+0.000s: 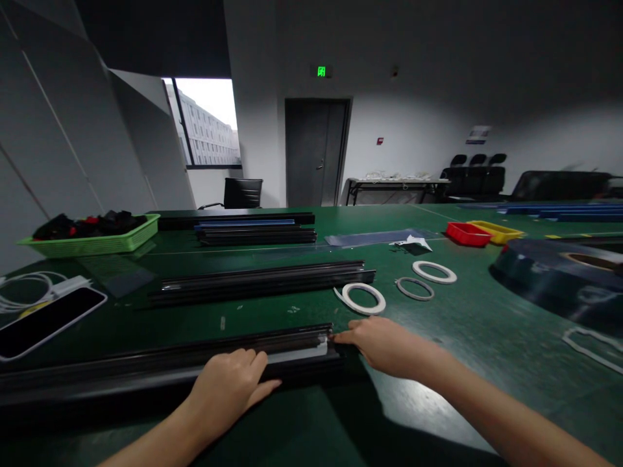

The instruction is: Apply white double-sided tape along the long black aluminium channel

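Observation:
A long black channel-shaped profile [146,375] lies across the near side of the green table. My left hand [228,383] is closed over it near its right part, fingers across the top and thumb along the front. Inside the channel, a pale strip [299,353] runs out from under that hand to the profile's right end. At this end my right hand [377,344] touches with its fingertips, the other fingers curled; what it pinches, if anything, is too small to make out. A white tape roll [348,301] with a loose tail lies just beyond my right hand.
More black profiles [263,282] lie behind. Right of them are a white ring roll [435,272], a grey ring [415,289], a large dark film roll [540,275], and red [468,234] and yellow [501,232] trays. A phone [51,321] and green basket [92,243] stand left.

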Available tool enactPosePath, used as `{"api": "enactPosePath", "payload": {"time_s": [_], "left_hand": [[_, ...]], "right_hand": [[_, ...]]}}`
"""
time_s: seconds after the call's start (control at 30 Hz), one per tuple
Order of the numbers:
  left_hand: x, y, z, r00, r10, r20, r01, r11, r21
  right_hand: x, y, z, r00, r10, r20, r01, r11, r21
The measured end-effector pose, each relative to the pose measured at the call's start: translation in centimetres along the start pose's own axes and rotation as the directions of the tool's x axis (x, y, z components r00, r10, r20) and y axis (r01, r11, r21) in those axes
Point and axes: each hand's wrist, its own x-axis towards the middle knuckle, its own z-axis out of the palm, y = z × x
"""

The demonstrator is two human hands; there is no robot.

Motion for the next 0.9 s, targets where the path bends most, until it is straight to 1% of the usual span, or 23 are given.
{"api": "enactPosePath", "payload": {"time_s": [0.13, 0.23, 0.47, 0.6, 0.73, 0.83, 0.9], "left_hand": [[0.0, -0.2, 0.1, 1.000, 0.009, -0.026, -0.008, 0.999, 0.031], [0.1, -0.2, 0.1, 0.999, 0.014, -0.034, -0.012, 0.999, 0.039], [0.1, -0.3, 0.4, 1.000, 0.007, -0.020, -0.007, 1.000, 0.028], [0.1, -0.3, 0.5, 0.999, 0.011, -0.050, -0.010, 1.000, 0.014], [0.1, -0.3, 0.6, 0.997, 0.008, -0.079, -0.008, 1.000, -0.002], [0.1, -0.3, 0.6, 0.997, 0.002, -0.081, -0.002, 1.000, -0.002], [0.0, -0.3, 0.5, 0.997, 0.002, -0.077, -0.002, 1.000, -0.001]], "right_hand": [[0.0, -0.2, 0.4, 0.999, 0.038, 0.010, -0.037, 0.994, -0.106], [0.1, -0.5, 0.4, 0.998, 0.059, 0.018, -0.057, 0.992, -0.110], [0.4, -0.2, 0.0, 0.999, -0.006, 0.039, 0.001, 0.994, 0.107], [0.3, 0.0, -0.4, 1.000, -0.009, 0.025, 0.004, 0.984, 0.179], [0.1, -0.8, -1.2, 0.999, -0.016, -0.037, 0.026, 0.959, 0.283], [0.0, -1.7, -1.4, 1.000, -0.013, -0.005, 0.014, 0.950, 0.311], [0.1, -2.2, -1.2, 0.999, -0.052, 0.015, 0.045, 0.954, 0.296]]}}
